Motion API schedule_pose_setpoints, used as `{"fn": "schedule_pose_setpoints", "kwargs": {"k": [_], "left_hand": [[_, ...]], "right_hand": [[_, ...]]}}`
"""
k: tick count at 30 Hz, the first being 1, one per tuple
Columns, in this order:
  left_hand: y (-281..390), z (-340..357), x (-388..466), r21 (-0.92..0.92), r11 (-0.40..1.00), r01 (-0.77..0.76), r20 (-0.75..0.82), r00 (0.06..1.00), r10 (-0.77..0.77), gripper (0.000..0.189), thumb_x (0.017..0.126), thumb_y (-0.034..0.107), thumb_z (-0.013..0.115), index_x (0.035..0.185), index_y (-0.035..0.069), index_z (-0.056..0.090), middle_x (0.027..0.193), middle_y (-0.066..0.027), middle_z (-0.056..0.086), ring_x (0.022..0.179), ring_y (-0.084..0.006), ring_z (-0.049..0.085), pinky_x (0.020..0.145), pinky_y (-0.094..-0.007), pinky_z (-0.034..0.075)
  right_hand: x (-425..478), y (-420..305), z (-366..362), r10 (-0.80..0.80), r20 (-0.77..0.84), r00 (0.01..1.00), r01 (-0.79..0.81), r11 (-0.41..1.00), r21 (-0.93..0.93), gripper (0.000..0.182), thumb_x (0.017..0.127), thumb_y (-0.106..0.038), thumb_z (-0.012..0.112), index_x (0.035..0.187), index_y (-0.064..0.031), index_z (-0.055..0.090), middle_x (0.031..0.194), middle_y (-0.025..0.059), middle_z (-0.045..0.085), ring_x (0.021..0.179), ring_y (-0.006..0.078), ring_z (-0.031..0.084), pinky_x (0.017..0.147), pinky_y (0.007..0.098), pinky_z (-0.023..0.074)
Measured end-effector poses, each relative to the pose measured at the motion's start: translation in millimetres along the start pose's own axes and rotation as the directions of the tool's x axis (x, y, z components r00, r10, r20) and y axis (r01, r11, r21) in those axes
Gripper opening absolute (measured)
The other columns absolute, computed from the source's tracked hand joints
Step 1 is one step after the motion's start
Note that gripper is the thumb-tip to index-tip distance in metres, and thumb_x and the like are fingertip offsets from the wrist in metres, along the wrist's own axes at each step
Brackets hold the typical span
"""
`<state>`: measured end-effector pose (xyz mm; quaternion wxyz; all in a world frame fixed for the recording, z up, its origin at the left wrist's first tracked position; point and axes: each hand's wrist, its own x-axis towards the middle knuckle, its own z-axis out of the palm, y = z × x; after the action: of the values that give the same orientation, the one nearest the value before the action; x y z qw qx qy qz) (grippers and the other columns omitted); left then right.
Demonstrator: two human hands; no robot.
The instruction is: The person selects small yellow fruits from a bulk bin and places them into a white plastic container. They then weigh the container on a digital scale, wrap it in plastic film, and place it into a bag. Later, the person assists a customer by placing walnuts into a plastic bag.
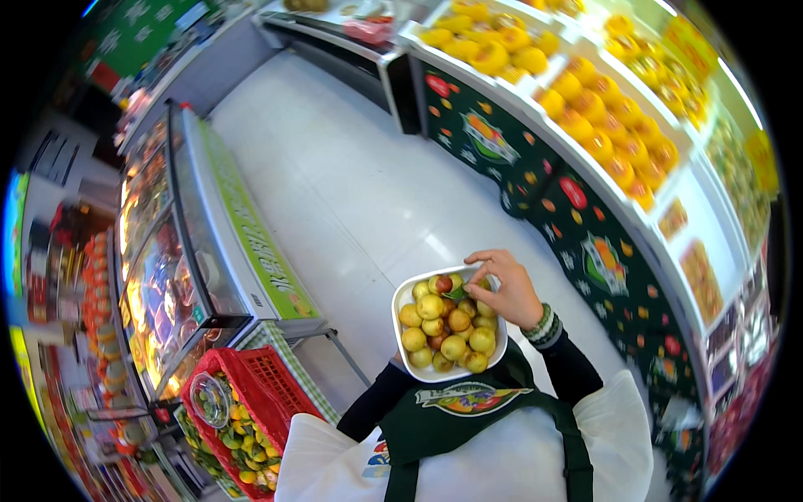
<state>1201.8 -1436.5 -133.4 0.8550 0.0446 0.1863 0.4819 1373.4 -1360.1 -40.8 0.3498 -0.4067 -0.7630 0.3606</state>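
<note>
A white square bowl [401, 339] full of green and brown jujubes [453, 347] is held in front of my dark green apron [452, 427]. My left hand is almost wholly hidden under the bowl's left side, with only a sliver [398, 359] showing at the end of the dark sleeve; it supports the bowl. Over the bowl's upper right part is my right hand [507, 288], its thumb and index finger pinching a green leaf [457, 292] beside a red-brown jujube [443, 284].
To the left stand a glass-topped display case [188, 270] and a red basket [276, 376] of small citrus fruit with leaves. Along the right runs a fruit stand [696, 188] with yellow and orange fruit in white bins. Pale floor [313, 169] lies between them.
</note>
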Motion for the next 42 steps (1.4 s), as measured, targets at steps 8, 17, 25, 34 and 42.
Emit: {"fn": "schedule_pose_setpoints", "kwargs": {"k": [8,17,25,34,42], "left_hand": [[156,-27,47,-0.088,0.899,-0.429,-0.19,0.893,0.408,0.058,0.092,0.048,0.04,0.134,0.008,0.035,0.131,-0.014,0.043,0.117,-0.0286,0.048,0.097,-0.0419,0.042],[394,-104,88,-0.087,0.719,-0.69,-0.342,0.698,0.629,0.059,0.092,0.049,0.04,0.134,0.008,0.035,0.131,-0.014,0.043,0.117,-0.0288,0.048,0.097,-0.0421,0.042],[679,-141,164,-0.053,0.709,-0.703,-0.315,0.686,0.656,0.059,0.092,0.049,0.04,0.134,0.008,0.035,0.131,-0.014,0.043,0.117,-0.0289,0.048,0.097,-0.0422,0.042],[958,-191,250,-0.103,0.643,-0.759,-0.326,0.636,0.699,0.06,0.092,0.05,0.039,0.134,0.008,0.035,0.131,-0.0141,0.043,0.117,-0.0291,0.047,0.098,-0.0423,0.042],[1202,-242,313,-0.091,0.611,-0.786,-0.348,0.6,0.721,0.06,0.092,0.05,0.039,0.134,0.007,0.035,0.131,-0.0141,0.043,0.117,-0.0293,0.047,0.098,-0.0425,0.042]], "right_hand": [[271,19,80,0.028,0.478,0.878,-0.365,0.685,0.631,0.005,0.085,-0.004,0.062,0.087,-0.0007,0.059,0.083,0.0057,0.064,0.071,0.0084,0.059,0.065,0.0198,0.047],[484,320,260,0.198,0.582,0.789,-0.025,0.956,-0.292,0.028,0.079,-0.01,0.06,0.107,-0.0148,0.063,0.071,0.0097,0.064,0.066,0.0159,0.062,0.06,0.0306,0.0505],[459,513,130,0.817,0.577,0.004,-0.011,0.577,-0.817,0.021,0.082,-0.025,0.046,0.09,-0.0191,0.065,0.089,0.0094,0.066,0.083,0.026,0.064,0.067,0.0414,0.051],[867,579,354,0.341,0.907,0.246,0.71,0.574,-0.409,0.023,0.083,-0.025,0.047,0.095,-0.0224,0.066,0.091,0.0088,0.066,0.082,0.026,0.064,0.067,0.0407,0.0511],[1377,226,685,-0.09,0.615,0.783,0.106,0.994,0.011,0.021,0.081,-0.019,0.054,0.075,-0.0086,0.071,0.075,0.0112,0.066,0.068,0.0234,0.063,0.064,0.0327,0.0509]]}}
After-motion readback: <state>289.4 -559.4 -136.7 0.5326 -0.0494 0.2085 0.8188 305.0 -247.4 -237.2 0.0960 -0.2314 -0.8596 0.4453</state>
